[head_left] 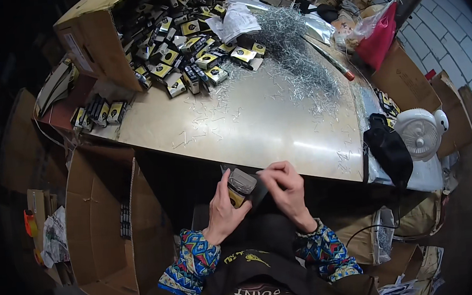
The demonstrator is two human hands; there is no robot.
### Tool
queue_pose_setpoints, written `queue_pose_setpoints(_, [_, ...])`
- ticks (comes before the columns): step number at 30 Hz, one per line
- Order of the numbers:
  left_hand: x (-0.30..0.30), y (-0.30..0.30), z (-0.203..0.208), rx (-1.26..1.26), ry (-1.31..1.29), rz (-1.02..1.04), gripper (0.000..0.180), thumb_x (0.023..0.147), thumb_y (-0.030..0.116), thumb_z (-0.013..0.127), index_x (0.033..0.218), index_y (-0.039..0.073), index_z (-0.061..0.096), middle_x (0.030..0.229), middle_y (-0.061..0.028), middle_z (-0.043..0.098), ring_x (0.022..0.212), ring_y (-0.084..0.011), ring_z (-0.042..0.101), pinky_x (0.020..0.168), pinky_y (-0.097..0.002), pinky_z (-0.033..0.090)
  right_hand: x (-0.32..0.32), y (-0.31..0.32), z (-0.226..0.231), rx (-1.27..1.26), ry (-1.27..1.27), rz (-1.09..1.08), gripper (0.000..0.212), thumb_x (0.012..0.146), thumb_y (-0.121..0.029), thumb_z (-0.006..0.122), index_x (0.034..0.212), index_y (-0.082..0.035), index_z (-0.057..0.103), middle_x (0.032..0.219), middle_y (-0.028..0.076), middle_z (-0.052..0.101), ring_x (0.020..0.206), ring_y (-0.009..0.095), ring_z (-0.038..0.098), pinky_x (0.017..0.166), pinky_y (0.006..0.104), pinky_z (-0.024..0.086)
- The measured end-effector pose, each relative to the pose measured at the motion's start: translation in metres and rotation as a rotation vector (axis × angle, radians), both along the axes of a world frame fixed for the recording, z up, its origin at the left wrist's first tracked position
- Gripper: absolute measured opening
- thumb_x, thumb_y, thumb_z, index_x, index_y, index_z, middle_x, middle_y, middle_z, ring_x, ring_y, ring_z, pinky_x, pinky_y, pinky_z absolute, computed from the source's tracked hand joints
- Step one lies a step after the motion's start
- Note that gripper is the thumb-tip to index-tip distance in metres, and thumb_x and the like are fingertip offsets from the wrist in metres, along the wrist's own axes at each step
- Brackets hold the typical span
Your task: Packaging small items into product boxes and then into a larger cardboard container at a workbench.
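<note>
Yellow-and-black box (236, 200): centre of the action, held over the lap just off the table's near edge, grey blocky end uppermost, apparently kept close so both hands can work on it.
Left hand (224, 214): fingers clamped on that box, forefinger up one side, thumb across the other, a grip that seems meant to leave the top bare.
Right hand (288, 193): just beside, not on the box; thumb and fingertips drawn together, and whether anything thin sits between them, I cannot tell!
Tabletop (246, 130): smooth and pale, strays scattered across it from the heap of metal pins (294, 43) at the far side, likely piled there for easy reach.
Box pile (195, 56): tumbling from a tipped carton (93, 53), its mouth seemingly turned tableward for grabbing.
Floor carton (99, 241): open by the left elbow, small boxes stacked inside.
</note>
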State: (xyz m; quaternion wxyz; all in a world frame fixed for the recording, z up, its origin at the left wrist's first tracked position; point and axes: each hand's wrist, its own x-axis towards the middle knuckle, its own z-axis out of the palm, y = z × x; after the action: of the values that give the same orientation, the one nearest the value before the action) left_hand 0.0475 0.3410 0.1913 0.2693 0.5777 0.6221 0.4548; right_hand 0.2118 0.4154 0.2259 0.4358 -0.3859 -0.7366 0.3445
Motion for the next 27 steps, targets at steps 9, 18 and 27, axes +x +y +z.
queue_pose_setpoints(9, [0.005, -0.003, -0.003, 0.086, 0.037, -0.022, 0.092, 0.075, 0.02, 0.079, 0.146, 0.001, 0.025, 0.122, -0.0277, 0.056, 0.109, -0.042, 0.06, 0.088, -0.0432, 0.052, -0.014, -0.009, -0.004, 0.271, -0.239, 0.192, 0.035, 0.079, -0.013, 0.076, 0.11, -0.001, 0.066, 0.129, 0.021, 0.056, 0.113, 0.036, 0.057, 0.092, 0.0396, 0.05])
queue_pose_setpoints(18, [0.0, 0.001, 0.001, 0.051, -0.034, -0.025, 0.09, 0.075, 0.018, 0.08, 0.145, 0.005, 0.026, 0.128, -0.027, 0.053, 0.112, -0.0428, 0.058, 0.09, -0.0438, 0.052, -0.012, -0.016, -0.005, 0.232, -0.201, 0.186, 0.036, 0.079, -0.007, 0.075, 0.113, 0.001, 0.066, 0.124, 0.019, 0.062, 0.107, 0.031, 0.063, 0.091, 0.0358, 0.051])
queue_pose_setpoints(27, [0.002, -0.001, 0.003, 0.025, -0.135, -0.015, 0.071, 0.076, 0.015, 0.079, 0.133, 0.009, 0.036, 0.116, -0.0202, 0.058, 0.099, -0.034, 0.064, 0.082, -0.04, 0.052, -0.012, -0.016, -0.005, 0.213, -0.089, 0.168, 0.031, 0.08, -0.002, 0.073, 0.11, 0.0, 0.068, 0.117, 0.019, 0.065, 0.101, 0.029, 0.066, 0.084, 0.0327, 0.054])
